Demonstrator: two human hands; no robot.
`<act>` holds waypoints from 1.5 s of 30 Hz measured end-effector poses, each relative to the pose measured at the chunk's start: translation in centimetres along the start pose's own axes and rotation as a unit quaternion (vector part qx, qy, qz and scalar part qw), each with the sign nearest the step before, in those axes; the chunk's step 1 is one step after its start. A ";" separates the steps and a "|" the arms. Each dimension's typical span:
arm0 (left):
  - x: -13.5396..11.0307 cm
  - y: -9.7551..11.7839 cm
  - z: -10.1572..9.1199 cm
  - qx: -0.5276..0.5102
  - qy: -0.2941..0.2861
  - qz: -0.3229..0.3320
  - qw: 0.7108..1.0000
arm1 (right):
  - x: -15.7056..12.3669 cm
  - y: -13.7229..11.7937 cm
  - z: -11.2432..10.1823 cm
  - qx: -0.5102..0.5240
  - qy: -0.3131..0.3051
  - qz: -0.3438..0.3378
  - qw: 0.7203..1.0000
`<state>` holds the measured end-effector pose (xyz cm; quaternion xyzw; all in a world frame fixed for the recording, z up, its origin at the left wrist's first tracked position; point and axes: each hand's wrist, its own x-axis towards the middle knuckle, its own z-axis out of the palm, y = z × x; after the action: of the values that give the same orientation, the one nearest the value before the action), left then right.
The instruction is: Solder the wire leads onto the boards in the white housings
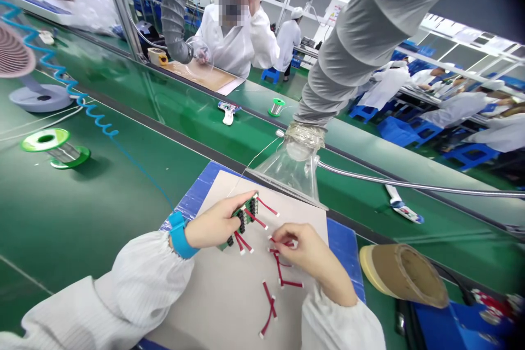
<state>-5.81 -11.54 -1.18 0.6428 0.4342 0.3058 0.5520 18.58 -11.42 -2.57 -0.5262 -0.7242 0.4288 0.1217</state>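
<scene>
Green circuit board sat in the left hand, fingers curled over its edge, its underside hidden; contact with the sheet below could not be made out. Black connectors lined the board, and flat red leads with white tips fanned from it. The right hand had thumb and fingertips pressed together, pinching a red lead, its middle hidden by the fingers. More loose, bent red leads lay on a matte beige sheet over a blue pad. A blue wrist strap circled the left wrist; white ribbed sleeves ran off the lower frame edge. Above stood a clear plastic funnel hood on a grey ribbed duct. Left lay a green-flanged wire spool; across the green bench sat a co-worker in a white coat.
</scene>
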 end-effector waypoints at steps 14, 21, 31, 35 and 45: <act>0.1 -0.2 0.1 0.006 0.002 -0.004 1.000 | -1.9 -2.1 -0.5 0.317 -0.070 -0.066 0.944; 0.2 -0.4 0.1 -0.016 0.003 -0.007 1.000 | -1.5 -2.1 0.0 0.378 -0.086 -0.051 0.920; 0.2 -0.3 0.1 -0.075 0.015 -0.015 0.997 | -0.7 -1.6 0.4 0.356 -0.018 -0.010 0.934; 0.2 -0.2 0.2 -0.113 0.025 -0.021 0.993 | -0.4 -1.2 0.5 0.300 0.017 0.007 0.954; 0.0 0.3 0.9 -0.267 -0.061 -0.075 0.959 | 1.4 -1.9 2.7 0.340 0.059 0.034 0.938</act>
<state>-5.00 -11.94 -1.04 0.4556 0.3492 0.3287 0.7499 15.09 -11.71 -3.14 -0.5024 -0.5084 0.6215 0.3207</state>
